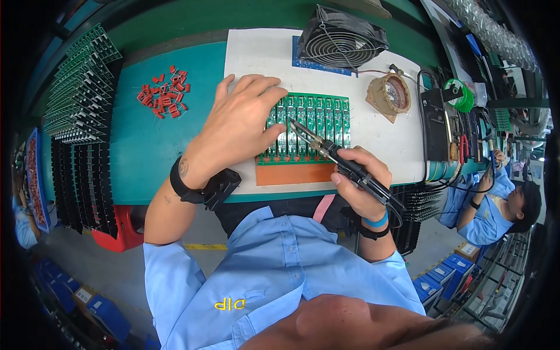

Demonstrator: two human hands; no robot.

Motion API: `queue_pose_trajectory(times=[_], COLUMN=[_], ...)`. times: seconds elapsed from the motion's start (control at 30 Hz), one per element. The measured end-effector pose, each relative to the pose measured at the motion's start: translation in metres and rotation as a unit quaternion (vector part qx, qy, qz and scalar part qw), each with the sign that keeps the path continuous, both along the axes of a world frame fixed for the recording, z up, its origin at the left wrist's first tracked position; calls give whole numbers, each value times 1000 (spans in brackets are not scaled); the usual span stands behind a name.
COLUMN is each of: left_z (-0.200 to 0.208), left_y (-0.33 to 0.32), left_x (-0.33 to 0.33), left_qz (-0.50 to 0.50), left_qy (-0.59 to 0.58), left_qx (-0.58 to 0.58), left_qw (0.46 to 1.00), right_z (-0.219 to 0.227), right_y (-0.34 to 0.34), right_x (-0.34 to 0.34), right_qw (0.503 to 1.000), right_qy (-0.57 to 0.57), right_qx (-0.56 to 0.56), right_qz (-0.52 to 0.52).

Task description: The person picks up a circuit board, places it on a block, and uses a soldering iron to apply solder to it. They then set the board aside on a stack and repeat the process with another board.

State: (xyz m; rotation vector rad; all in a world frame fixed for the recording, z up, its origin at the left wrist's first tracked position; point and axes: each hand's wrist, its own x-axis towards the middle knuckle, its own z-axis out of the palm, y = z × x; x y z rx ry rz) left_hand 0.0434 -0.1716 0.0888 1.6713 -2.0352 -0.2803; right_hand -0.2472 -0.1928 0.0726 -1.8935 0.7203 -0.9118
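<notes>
A green circuit board panel (319, 111), split into several narrow strips, lies on the white part of the bench in front of me. Red parts line its near edge, beside an orange strip (300, 174). With fingers spread, my left hand (244, 114) rests over the panel's left end, its thumb reaching onto the board. My right hand (364, 178) is wrapped round the black handle of a soldering iron (350, 166). The iron slants up to the left, and its forked metal end is at the left strips of the board; whether the tip touches is too small to tell.
Loose red components (166, 96) are heaped on the green mat (131, 157). Stacked circuit boards (81, 96) stand at far left. Behind the panel is a black fan (343, 42); a round brown-rimmed dish (389, 94) and a green spool (461, 96) sit right. A co-worker (487, 204) is at far right.
</notes>
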Motion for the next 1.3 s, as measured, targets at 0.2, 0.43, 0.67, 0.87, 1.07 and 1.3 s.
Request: queue_pose_trajectory(times=[0.2, 0.43, 0.67, 0.87, 1.07, 1.3], left_z=[0, -1, -1, -2, -1, 2], left_y=[2, 4, 5, 5, 6, 2], left_x=[3, 1, 1, 1, 1, -1], left_qz=[6, 14, 15, 14, 18, 4], left_qy=[-21, -21, -31, -30, -31, -30], left_qx=[18, 20, 14, 14, 14, 19], left_qw=[1000, 999, 999, 999, 999, 999], right_z=[-6, -7, -4, -2, -4, 2], right_y=[-2, -3, -4, -4, -3, -2], right_x=[4, 7, 5, 5, 8, -3], right_qw=[1000, 999, 999, 999, 999, 1000], right_qy=[2, -5, 12, 20, 6, 9], right_qx=[15, 42, 40, 40, 37, 4], right_qz=[-16, -14, -1, 4, -3, -8])
